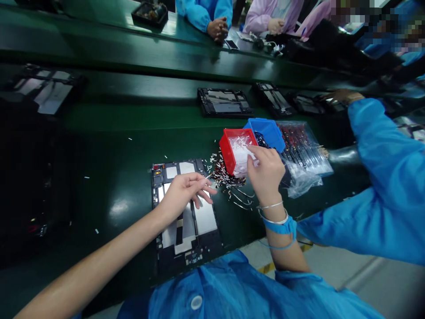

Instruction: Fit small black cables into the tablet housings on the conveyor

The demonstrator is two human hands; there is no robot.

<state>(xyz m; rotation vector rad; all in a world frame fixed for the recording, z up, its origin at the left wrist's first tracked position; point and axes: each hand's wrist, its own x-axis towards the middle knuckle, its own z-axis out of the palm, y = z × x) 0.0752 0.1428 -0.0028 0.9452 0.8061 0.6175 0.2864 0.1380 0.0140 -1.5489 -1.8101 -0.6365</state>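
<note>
My left hand (187,191) is over an opened tablet (204,217) with silvery-white panels inside, lying on the green table. Its thumb and forefinger pinch a small thin pale piece (208,176); the other fingers are spread loosely. At the front of a red bin (226,153), my right hand (267,170) reaches to the small white strips (239,144) inside, thumb and forefinger drawn together. What that pinch holds, if anything, is too small to make out. Beside the bin lies a heap of tiny dark and white parts (224,173), with several thin wires (244,197) in front.
A blue bin (274,133) adjoins the red one, with a clear bag of dark leads (300,144) to its right. Another opened tablet (226,102) is behind. A co-worker's blue sleeve (381,190) extends in from the right. Dark stacked objects (26,177) stand left.
</note>
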